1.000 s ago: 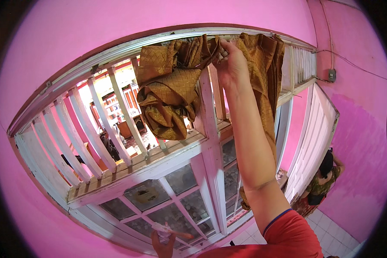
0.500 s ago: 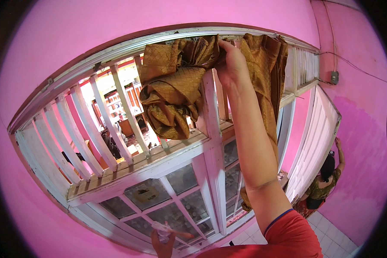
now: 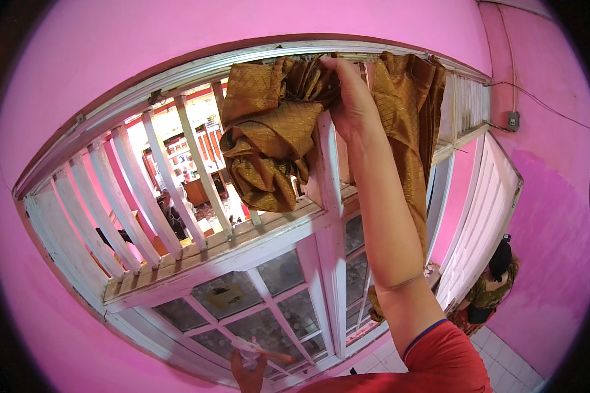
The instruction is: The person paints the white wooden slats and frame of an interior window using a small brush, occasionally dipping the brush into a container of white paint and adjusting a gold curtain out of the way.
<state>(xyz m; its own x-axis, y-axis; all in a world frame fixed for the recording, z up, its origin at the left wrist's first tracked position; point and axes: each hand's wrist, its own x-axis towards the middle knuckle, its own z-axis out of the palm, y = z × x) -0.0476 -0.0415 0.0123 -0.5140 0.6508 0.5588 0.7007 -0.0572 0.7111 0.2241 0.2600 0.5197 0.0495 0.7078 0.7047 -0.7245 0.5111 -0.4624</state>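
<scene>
A brown-gold patterned curtain [image 3: 410,98] hangs in folds from the white rail along the top of the window frame. Its left part is bunched into a thick bundle [image 3: 262,150] in front of the slats. Raised to the rail, my right hand [image 3: 351,98] pinches the gathered top edge of the cloth between thumb and fingers. Low at the bottom of the view, my left hand [image 3: 248,373] grips a crumpled clear plastic bag [image 3: 249,347]. An orange-brown stick-like end [image 3: 278,357] pokes out of the bag; what it belongs to is hidden.
White wooden slats [image 3: 157,177] fill the upper opening above paned windows [image 3: 255,308]. At the right, an open white shutter [image 3: 482,209] stands out from the wall. Another person [image 3: 491,288] is beyond it. A switch box [image 3: 512,121] with cables is on the pink wall.
My right hand has shifted slightly left along the curtain's top edge. The other person's raised arm has come down from the wall. My left hand stays in place.
</scene>
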